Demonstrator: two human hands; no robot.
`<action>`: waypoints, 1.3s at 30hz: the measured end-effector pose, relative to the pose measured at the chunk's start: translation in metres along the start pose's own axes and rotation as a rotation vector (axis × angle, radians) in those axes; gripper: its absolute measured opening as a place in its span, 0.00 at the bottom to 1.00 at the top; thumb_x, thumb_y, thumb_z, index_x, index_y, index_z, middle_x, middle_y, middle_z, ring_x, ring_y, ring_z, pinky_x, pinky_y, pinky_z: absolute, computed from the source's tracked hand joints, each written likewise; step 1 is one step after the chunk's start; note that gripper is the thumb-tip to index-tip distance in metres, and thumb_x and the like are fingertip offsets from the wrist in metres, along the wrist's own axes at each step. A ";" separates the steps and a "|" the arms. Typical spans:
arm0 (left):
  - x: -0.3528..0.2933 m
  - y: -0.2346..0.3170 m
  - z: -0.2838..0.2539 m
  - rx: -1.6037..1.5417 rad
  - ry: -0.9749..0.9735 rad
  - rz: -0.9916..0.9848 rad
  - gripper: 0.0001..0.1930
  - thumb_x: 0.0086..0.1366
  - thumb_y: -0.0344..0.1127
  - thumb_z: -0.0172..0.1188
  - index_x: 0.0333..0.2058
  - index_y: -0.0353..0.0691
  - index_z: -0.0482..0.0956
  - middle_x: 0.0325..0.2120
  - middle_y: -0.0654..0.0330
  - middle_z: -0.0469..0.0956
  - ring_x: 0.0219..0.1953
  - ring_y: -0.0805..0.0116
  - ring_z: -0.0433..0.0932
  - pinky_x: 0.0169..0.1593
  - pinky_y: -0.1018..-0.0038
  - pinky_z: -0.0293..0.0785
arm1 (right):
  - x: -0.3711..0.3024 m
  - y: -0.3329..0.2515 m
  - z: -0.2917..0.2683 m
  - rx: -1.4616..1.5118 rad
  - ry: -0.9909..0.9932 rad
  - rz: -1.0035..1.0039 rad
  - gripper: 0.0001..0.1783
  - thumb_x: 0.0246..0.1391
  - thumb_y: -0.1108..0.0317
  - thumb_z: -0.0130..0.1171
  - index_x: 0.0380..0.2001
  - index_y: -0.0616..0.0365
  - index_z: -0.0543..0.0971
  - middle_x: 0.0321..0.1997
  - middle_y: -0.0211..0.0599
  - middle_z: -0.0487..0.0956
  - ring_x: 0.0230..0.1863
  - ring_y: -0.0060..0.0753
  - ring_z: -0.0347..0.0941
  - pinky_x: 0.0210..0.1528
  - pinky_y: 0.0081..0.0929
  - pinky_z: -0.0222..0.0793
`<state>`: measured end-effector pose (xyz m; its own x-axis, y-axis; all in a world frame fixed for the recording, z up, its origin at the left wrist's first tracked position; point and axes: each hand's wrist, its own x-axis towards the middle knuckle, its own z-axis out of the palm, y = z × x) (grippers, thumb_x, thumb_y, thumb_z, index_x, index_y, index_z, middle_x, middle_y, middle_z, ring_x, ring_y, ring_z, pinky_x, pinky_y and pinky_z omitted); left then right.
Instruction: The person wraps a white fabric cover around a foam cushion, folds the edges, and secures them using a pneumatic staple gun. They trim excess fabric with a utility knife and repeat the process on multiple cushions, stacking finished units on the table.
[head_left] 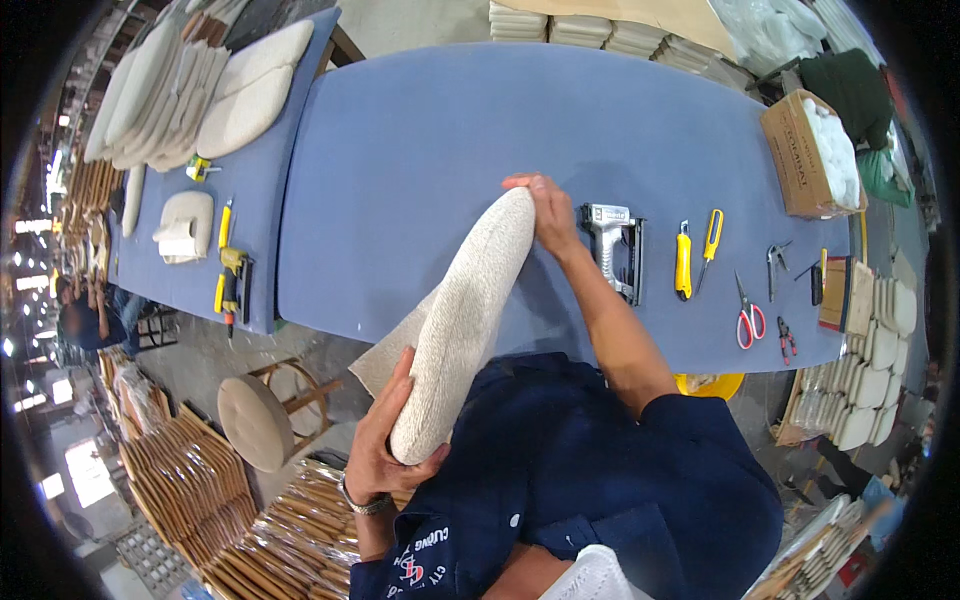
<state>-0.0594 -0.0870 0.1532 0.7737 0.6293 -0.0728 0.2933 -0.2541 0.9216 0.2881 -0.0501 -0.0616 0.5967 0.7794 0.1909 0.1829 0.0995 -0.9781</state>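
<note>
A cream, fabric-covered cushion pad (462, 300) is held up on its edge between my two hands, over the near edge of the blue table. My left hand (388, 440) grips its lower end, thumb and fingers on opposite sides. At the upper far end, my right hand (545, 212) is wrapped round the tip. A loose fabric flap (395, 345) sticks out on the pad's left side. Just right of my right forearm lies a silver staple gun (618, 245) on the table.
Yellow cutter (684, 262), yellow-handled screwdriver (712, 238), red-handled scissors (749, 320) and pliers (786, 340) lie on the blue table (420, 130). A cardboard box (800, 160) stands at the right. The left table bears stacked pads (160, 95) and a yellow staple gun (234, 275). A stool (255, 425) stands below.
</note>
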 end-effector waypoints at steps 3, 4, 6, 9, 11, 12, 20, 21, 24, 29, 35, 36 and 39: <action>-0.010 -0.022 -0.005 -0.099 -0.066 0.155 0.49 0.43 0.30 0.82 0.67 0.53 0.71 0.71 0.42 0.62 0.74 0.41 0.57 0.73 0.51 0.55 | 0.002 0.031 -0.028 0.134 -0.117 0.368 0.32 0.73 0.49 0.38 0.40 0.63 0.86 0.40 0.41 0.84 0.45 0.36 0.78 0.52 0.35 0.70; -0.012 -0.027 -0.006 -0.149 -0.102 0.189 0.50 0.42 0.31 0.84 0.67 0.53 0.72 0.71 0.43 0.62 0.74 0.41 0.57 0.73 0.50 0.54 | -0.002 0.042 -0.033 0.198 -0.125 0.387 0.32 0.73 0.49 0.39 0.39 0.63 0.85 0.37 0.37 0.83 0.42 0.30 0.76 0.48 0.31 0.70; -0.020 -0.043 -0.008 -0.252 -0.167 0.218 0.53 0.36 0.41 0.88 0.66 0.55 0.74 0.71 0.45 0.63 0.75 0.40 0.56 0.74 0.46 0.49 | -0.014 0.049 -0.035 0.146 -0.079 0.296 0.31 0.72 0.50 0.39 0.39 0.64 0.85 0.35 0.38 0.83 0.40 0.31 0.77 0.47 0.32 0.71; -0.012 -0.046 -0.022 -0.132 -0.291 0.153 0.53 0.37 0.49 0.87 0.66 0.56 0.73 0.70 0.45 0.64 0.74 0.39 0.56 0.74 0.45 0.48 | -0.037 0.070 -0.035 0.248 0.083 0.426 0.28 0.70 0.52 0.41 0.33 0.63 0.83 0.34 0.42 0.83 0.39 0.36 0.78 0.51 0.35 0.72; -0.006 -0.069 -0.027 -0.432 -0.270 0.054 0.50 0.49 0.57 0.79 0.68 0.43 0.70 0.70 0.47 0.66 0.73 0.45 0.60 0.74 0.50 0.52 | -0.045 0.069 -0.031 0.319 0.226 0.274 0.27 0.68 0.55 0.43 0.26 0.63 0.82 0.32 0.41 0.82 0.36 0.34 0.76 0.45 0.33 0.70; -0.001 -0.086 -0.017 -0.489 -0.064 -0.123 0.45 0.58 0.55 0.72 0.68 0.37 0.68 0.69 0.48 0.67 0.72 0.51 0.63 0.73 0.55 0.56 | -0.043 0.069 -0.032 0.239 0.233 0.150 0.27 0.68 0.57 0.43 0.25 0.63 0.82 0.30 0.42 0.82 0.34 0.34 0.76 0.44 0.34 0.71; 0.033 -0.272 0.062 0.240 0.144 -0.616 0.38 0.67 0.63 0.59 0.56 0.28 0.78 0.52 0.35 0.80 0.59 0.45 0.79 0.62 0.58 0.72 | 0.001 0.050 -0.067 0.427 0.313 -0.079 0.22 0.66 0.65 0.49 0.19 0.64 0.77 0.23 0.36 0.78 0.29 0.30 0.72 0.40 0.31 0.70; 0.041 -0.267 0.070 0.309 0.172 -0.588 0.39 0.66 0.65 0.59 0.55 0.28 0.79 0.51 0.35 0.81 0.58 0.45 0.79 0.62 0.58 0.72 | 0.001 0.035 -0.070 0.243 0.282 -0.064 0.22 0.68 0.64 0.49 0.20 0.64 0.77 0.24 0.35 0.79 0.29 0.28 0.72 0.40 0.30 0.70; 0.063 -0.282 0.071 0.296 0.169 -0.573 0.26 0.67 0.51 0.64 0.42 0.26 0.84 0.35 0.43 0.85 0.38 0.56 0.82 0.45 0.64 0.77 | -0.012 0.028 -0.060 0.000 0.155 0.002 0.21 0.70 0.61 0.51 0.27 0.64 0.82 0.29 0.35 0.83 0.34 0.27 0.76 0.43 0.28 0.70; 0.073 -0.304 0.068 -0.344 0.334 -0.497 0.18 0.67 0.42 0.65 0.43 0.28 0.84 0.32 0.56 0.84 0.31 0.68 0.77 0.38 0.69 0.74 | -0.010 0.031 -0.056 0.027 0.148 0.032 0.21 0.69 0.58 0.53 0.31 0.63 0.85 0.35 0.37 0.86 0.40 0.29 0.80 0.47 0.29 0.73; 0.168 -0.226 0.076 -0.023 -0.042 -0.501 0.33 0.66 0.56 0.65 0.50 0.24 0.81 0.39 0.45 0.86 0.42 0.59 0.86 0.48 0.64 0.79 | -0.002 0.006 -0.060 -0.291 -0.059 0.140 0.26 0.67 0.48 0.54 0.37 0.60 0.88 0.43 0.44 0.88 0.46 0.38 0.83 0.50 0.32 0.74; 0.182 -0.235 0.080 0.075 -0.017 -0.489 0.33 0.67 0.57 0.64 0.50 0.25 0.82 0.37 0.44 0.86 0.41 0.56 0.86 0.48 0.63 0.79 | -0.001 -0.004 -0.059 -0.315 -0.132 0.274 0.27 0.66 0.46 0.53 0.38 0.59 0.88 0.44 0.46 0.87 0.52 0.44 0.82 0.55 0.35 0.74; 0.201 -0.258 0.099 0.286 0.058 -0.462 0.31 0.67 0.58 0.62 0.49 0.29 0.84 0.37 0.40 0.85 0.43 0.46 0.86 0.49 0.57 0.79 | -0.001 -0.002 -0.059 -0.525 -0.170 0.105 0.28 0.67 0.46 0.51 0.39 0.59 0.88 0.45 0.49 0.87 0.58 0.50 0.79 0.59 0.38 0.72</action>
<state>0.0762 0.0325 -0.1369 0.4982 0.7605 -0.4166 0.7427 -0.1263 0.6576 0.3331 -0.0878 -0.0553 0.5061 0.8617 0.0363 0.5199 -0.2713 -0.8100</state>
